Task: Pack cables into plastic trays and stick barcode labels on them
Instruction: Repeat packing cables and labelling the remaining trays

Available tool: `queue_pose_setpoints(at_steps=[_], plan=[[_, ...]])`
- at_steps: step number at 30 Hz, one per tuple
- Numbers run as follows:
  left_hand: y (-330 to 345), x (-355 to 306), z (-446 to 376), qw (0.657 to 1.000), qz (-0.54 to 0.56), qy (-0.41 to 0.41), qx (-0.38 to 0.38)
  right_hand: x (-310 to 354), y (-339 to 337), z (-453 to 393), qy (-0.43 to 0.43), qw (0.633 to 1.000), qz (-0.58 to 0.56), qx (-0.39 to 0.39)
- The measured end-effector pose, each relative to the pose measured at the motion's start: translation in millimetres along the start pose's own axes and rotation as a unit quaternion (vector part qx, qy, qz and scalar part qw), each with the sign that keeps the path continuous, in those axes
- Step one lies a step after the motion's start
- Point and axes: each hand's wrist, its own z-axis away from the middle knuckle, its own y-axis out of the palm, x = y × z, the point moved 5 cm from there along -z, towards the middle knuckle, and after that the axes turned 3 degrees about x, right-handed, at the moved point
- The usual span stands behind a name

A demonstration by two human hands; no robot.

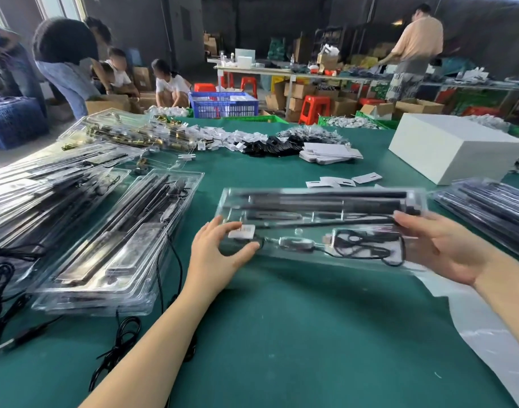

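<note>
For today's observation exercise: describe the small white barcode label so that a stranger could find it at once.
On the green table, find the clear plastic tray held in both hands. The small white barcode label sits on its left end beside the left hand; unlike the loose labels beyond, it is stuck on.

Head-worn wide view, forward and down, close over green table point(281, 334).

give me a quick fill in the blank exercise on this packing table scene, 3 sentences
1. The clear plastic tray is held at both ends, the left hand at the end that bears a small white ____.
2. The coiled black cable lies in the tray near the ____ hand.
3. The table is covered in ____ cloth.

Missing words: barcode label; right; green
</note>
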Motion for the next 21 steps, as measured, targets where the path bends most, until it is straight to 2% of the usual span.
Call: queue_pose_setpoints(at_steps=[2,4,6,7,10,11,12,13,14,15,16,17,18,19,20,21], plan=[[0,1,0,0.988,0.143,-0.062,0.006,9,18,6,-0.111,0.991,0.072,0.001],[9,3,-1,0.929,0.333,-0.153,0.049,12,43,15,-0.238,0.943,0.225,-0.059],[18,2,1,0.87,0.428,-0.223,0.097,2,78,27,-0.362,0.847,0.381,-0.078],[21,2,2,0.859,0.435,-0.241,0.121,-7,97,33,-0.409,0.788,0.456,-0.067],[26,4,6,0.874,0.383,-0.247,0.168,-42,138,41,-0.491,0.604,0.625,-0.055],[27,5,7,0.88,0.371,-0.244,0.167,-54,146,42,-0.497,0.564,0.657,-0.054],[26,5,6,0.884,0.368,-0.241,0.161,-62,152,42,-0.486,0.554,0.675,-0.047],[25,6,6,0.884,0.369,-0.243,0.154,-70,154,40,-0.454,0.578,0.677,-0.039],[25,8,6,0.882,0.371,-0.246,0.151,-77,153,38,-0.403,0.626,0.666,-0.044],[25,10,5,0.88,0.373,-0.25,0.153,-82,148,36,-0.337,0.691,0.635,-0.07],[24,11,5,0.877,0.378,-0.252,0.154,-86,140,37,-0.259,0.775,0.564,-0.118],[24,11,4,0.874,0.385,-0.254,0.154,-91,129,38,-0.168,0.867,0.433,-0.178],[24,11,4,0.87,0.393,-0.257,0.15,-98,122,40,-0.08,0.94,0.249,-0.218],[24,12,3,0.866,0.401,-0.261,0.145,-104,121,42,-0.013,0.97,0.037,-0.24],[24,11,3,0.861,0.41,-0.266,0.139,-107,124,43,0.026,0.958,-0.154,-0.241],[24,11,3,0.856,0.42,-0.272,0.134,-109,130,42,0.054,0.931,-0.285,-0.222]])
